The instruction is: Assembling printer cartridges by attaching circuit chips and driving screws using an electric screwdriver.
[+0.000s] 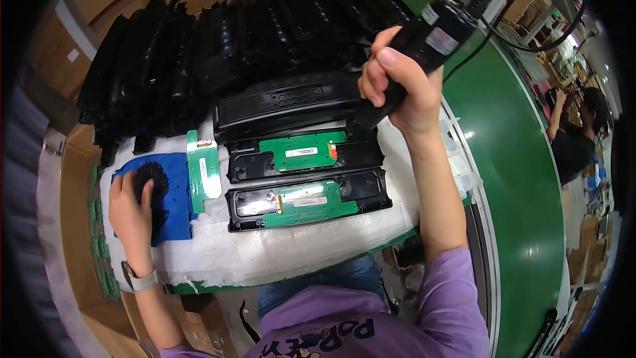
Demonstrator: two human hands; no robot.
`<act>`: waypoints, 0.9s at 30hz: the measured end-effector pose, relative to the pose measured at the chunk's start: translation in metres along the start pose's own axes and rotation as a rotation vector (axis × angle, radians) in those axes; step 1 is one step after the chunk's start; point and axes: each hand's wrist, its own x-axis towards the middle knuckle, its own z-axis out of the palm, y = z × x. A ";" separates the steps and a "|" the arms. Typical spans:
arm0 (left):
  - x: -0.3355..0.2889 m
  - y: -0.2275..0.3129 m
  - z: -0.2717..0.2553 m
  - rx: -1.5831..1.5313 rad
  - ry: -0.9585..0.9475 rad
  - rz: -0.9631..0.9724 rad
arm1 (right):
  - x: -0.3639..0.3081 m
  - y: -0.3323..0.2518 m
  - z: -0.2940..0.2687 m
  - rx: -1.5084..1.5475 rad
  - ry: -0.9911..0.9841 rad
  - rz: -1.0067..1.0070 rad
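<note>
My right hand (407, 86) is wrapped round a black electric screwdriver (427, 43), raised over the right end of the long black housings, its tip pointing down to the left. At the left, a heap of small black screws (152, 179) lies on a blue cloth (173, 219). My left hand (130, 205) reaches to the heap's near edge, thumb and fingers apart around some screws. Two black panels with green circuit boards lie before me: the nearer panel (371, 192) and the farther panel (368, 154). Between cloth and panels lies a loose green circuit board (203, 176).
Long black housings (265, 33) stand packed along the back, with one closed black housing (291, 103) in front. White padding (298, 245) covers the bench. A cardboard box (79, 225) stands left; a green conveyor belt (510, 192) runs right. A co-worker (576, 136) sits beyond it. Cables hang upper right.
</note>
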 end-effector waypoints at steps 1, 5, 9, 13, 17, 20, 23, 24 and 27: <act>-0.006 -0.014 0.004 -0.007 0.002 0.009 | 0.002 0.001 0.000 0.009 0.009 -0.007; -0.019 -0.041 0.016 -0.202 -0.249 -0.131 | 0.001 0.006 -0.005 -0.039 0.036 -0.011; -0.023 -0.041 0.017 -0.262 -0.167 -0.157 | 0.002 0.011 -0.005 -0.078 0.039 -0.011; -0.024 -0.038 0.016 -0.291 -0.111 -0.177 | 0.002 0.011 -0.003 -0.098 0.037 -0.016; -0.025 -0.041 0.024 -0.316 -0.069 -0.126 | 0.004 0.017 -0.002 -0.103 0.033 -0.021; -0.017 -0.034 0.028 -0.406 -0.123 -0.146 | 0.007 0.020 -0.002 -0.116 0.031 -0.009; -0.005 -0.017 0.025 -0.545 -0.145 -0.152 | 0.013 0.021 0.005 -0.123 0.005 0.019; -0.001 -0.010 0.025 -0.626 -0.117 -0.093 | 0.015 0.020 0.008 -0.125 -0.012 0.034; 0.015 0.033 0.023 -0.772 -0.269 -0.064 | 0.013 0.019 0.007 -0.132 -0.016 0.025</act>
